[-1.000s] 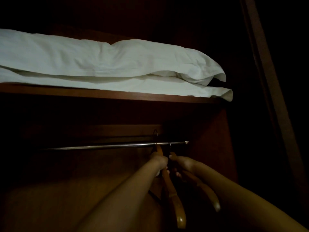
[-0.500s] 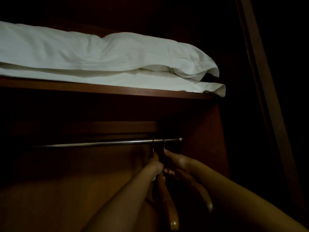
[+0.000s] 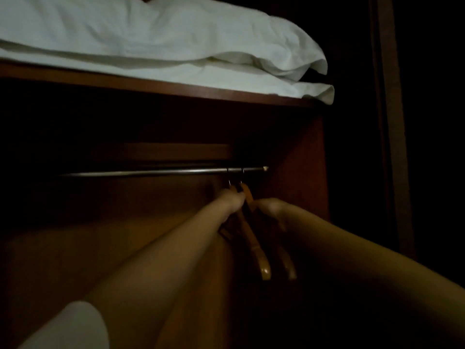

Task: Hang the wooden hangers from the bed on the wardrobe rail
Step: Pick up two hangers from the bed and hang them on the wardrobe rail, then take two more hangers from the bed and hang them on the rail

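Dim wardrobe interior. Metal rail runs across, two hanger hooks over it near its right end, side by side. Left wooden hanger and right wooden hanger hang angled toward camera, lower ends close together. Left hand closed around left hanger's neck just under the hook; right hand at the right hanger, grip too dark to tell. White pillows stacked on wooden shelf above rail. White sleeve bottom left

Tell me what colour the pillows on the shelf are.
White pillows, clearest in the head view.
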A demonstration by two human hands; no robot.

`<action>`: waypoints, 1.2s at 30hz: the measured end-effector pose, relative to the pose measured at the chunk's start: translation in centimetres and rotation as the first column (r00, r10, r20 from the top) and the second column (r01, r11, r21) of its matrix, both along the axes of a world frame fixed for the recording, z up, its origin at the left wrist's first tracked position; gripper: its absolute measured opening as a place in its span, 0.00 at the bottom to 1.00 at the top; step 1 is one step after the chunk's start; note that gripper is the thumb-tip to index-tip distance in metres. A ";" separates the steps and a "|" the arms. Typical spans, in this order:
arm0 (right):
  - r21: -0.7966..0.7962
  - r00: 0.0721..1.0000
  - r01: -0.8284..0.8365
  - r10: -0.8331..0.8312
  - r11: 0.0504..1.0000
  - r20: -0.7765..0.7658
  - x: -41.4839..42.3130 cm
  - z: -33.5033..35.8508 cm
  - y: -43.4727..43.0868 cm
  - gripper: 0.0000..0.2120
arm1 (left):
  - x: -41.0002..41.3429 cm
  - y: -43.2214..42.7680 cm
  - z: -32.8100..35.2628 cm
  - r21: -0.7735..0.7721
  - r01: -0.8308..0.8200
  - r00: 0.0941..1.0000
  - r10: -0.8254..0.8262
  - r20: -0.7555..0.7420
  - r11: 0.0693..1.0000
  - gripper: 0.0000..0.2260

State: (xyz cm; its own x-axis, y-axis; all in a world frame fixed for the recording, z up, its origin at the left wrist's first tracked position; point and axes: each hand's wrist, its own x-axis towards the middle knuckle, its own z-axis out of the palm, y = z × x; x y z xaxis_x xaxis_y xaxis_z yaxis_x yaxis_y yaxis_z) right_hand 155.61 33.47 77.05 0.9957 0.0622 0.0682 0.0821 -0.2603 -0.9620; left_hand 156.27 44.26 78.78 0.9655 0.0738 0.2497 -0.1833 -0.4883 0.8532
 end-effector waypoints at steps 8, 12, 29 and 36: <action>-0.067 0.866 0.346 -0.291 0.936 0.407 -11.7 -3.5 -0.8 0.11 | -11.6 -4.1 -2.3 0.205 0.142 0.859 -0.224 0.461 0.968 0.08; -0.104 0.768 0.557 -0.463 0.824 0.442 -19.9 -7.6 -5.1 0.13 | -18.6 -8.8 -5.9 0.310 0.341 0.733 -0.457 0.504 0.888 0.09; -0.576 -0.295 0.744 -0.940 -0.339 0.172 -92.1 -36.9 -14.4 0.11 | -82.3 -29.4 -37.0 0.473 0.787 -0.511 -0.849 0.137 -0.397 0.06; -0.690 -0.696 0.530 -0.718 -0.494 -0.020 -114.8 -50.9 -5.8 0.12 | -103.8 -26.5 -49.4 0.563 0.476 -0.729 -0.661 -0.176 -0.676 0.08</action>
State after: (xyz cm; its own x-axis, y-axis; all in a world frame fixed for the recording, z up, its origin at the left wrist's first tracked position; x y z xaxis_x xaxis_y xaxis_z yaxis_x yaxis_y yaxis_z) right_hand 40.77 27.71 26.15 -0.6266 -0.7793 -0.0133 -0.6621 0.5412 -0.5184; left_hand 52.51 17.73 29.41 -0.7918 -0.6065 0.0731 -0.5178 0.7298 0.4465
